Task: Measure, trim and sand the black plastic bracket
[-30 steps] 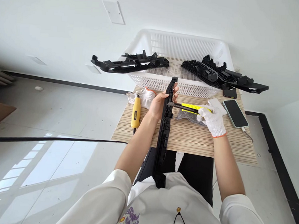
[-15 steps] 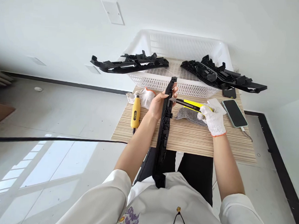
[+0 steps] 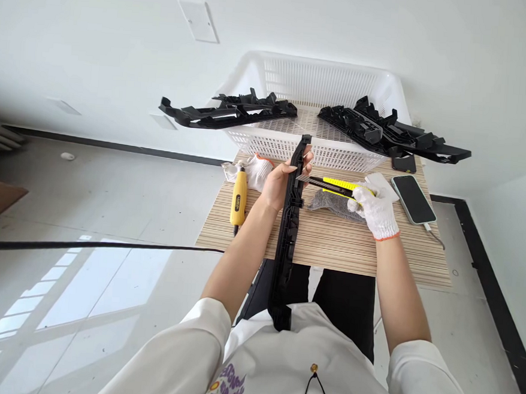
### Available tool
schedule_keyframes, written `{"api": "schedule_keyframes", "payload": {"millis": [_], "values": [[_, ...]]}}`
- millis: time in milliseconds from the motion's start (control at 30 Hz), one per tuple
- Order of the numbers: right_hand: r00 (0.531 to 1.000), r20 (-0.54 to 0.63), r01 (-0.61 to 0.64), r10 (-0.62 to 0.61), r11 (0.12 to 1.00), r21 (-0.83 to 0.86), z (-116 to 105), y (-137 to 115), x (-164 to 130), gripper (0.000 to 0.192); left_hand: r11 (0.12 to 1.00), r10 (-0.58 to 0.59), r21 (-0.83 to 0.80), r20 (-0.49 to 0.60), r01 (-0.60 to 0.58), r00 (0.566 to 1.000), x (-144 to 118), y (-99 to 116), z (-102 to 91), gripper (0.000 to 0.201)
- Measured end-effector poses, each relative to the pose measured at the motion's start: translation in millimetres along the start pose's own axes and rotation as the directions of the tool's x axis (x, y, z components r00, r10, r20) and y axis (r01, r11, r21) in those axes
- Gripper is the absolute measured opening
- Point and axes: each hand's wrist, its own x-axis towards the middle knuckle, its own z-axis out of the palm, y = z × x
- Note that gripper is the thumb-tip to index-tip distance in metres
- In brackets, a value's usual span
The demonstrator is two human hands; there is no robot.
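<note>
My bare left hand (image 3: 281, 183) is wrapped round the upper part of a long black plastic bracket (image 3: 289, 223), which runs down toward my body, its lower end against my shirt. In a white work glove, my right hand (image 3: 376, 210) grips a yellow utility knife (image 3: 342, 186). The knife's blade points left and meets the bracket's edge just below my left thumb; whether it cuts in, I cannot tell. Under the knife lies a grey cloth (image 3: 334, 205) on the table.
A white plastic basket (image 3: 325, 75) stands at the back, with black brackets (image 3: 239, 112) on its left and more (image 3: 389, 131) on its right. On the wooden table (image 3: 332, 244) are a yellow rotary tool (image 3: 238, 201), a white glove (image 3: 258, 171) and a phone (image 3: 413, 199).
My right hand has shifted very slightly to the right with the knife. The left hand and the bracket look the same.
</note>
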Motion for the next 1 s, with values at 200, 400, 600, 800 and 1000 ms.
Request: {"api": "schedule_keyframes", "payload": {"millis": [200,400,600,800,1000], "values": [[0.998,0.062,-0.016,0.016,1.0,0.01,-0.2,0.7,-1.3,0.031,0.999,0.013,-0.037,-0.004,-0.013,1.0,0.2,-0.8,1.0,0.065],[0.999,0.031,-0.011,0.01,0.999,0.042,-0.1,1.6,-0.6,0.032,1.0,-0.011,0.021,-0.042,0.012,0.999,0.4,0.4,1.1,0.062],[0.999,0.03,-0.026,0.024,0.997,0.077,0.3,0.0,-0.8,0.031,1.0,0.005,0.03,-0.021,-0.005,1.0,0.5,-0.2,0.7,0.057],[0.999,0.039,-0.022,0.02,0.999,0.045,0.2,1.1,-0.6,0.031,1.0,-0.004,0.031,-0.042,0.006,0.999,0.3,-0.2,-0.3,0.06],[0.998,0.056,-0.037,0.036,0.999,0.034,0.7,-1.2,-1.3,0.033,0.999,0.006,-0.032,-0.002,-0.006,1.0,-0.6,0.3,0.9,0.067]]}}
